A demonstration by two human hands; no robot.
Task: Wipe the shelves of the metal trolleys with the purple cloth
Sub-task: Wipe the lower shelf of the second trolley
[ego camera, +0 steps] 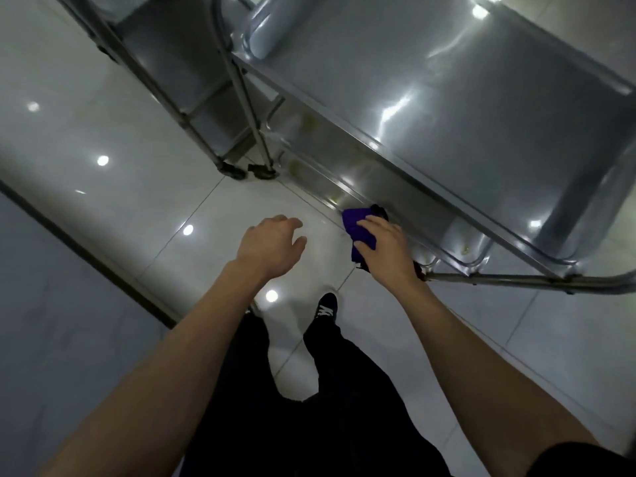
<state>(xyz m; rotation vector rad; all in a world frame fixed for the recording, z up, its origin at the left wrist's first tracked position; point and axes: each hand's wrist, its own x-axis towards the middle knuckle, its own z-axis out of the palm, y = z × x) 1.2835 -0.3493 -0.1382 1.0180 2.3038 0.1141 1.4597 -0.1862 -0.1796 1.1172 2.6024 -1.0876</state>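
I stand on a glossy pale grey tiled floor dotted with ceiling-light reflections; a dark baseboard strip crosses it to my left.

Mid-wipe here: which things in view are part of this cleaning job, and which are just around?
Part of the job:
- purple cloth, pressed under the right hand
- near trolley's lower shelf and top shelf
- second trolley behind

Just around:
- left hand, open and empty over the floor
- tiled floor
- black shoe
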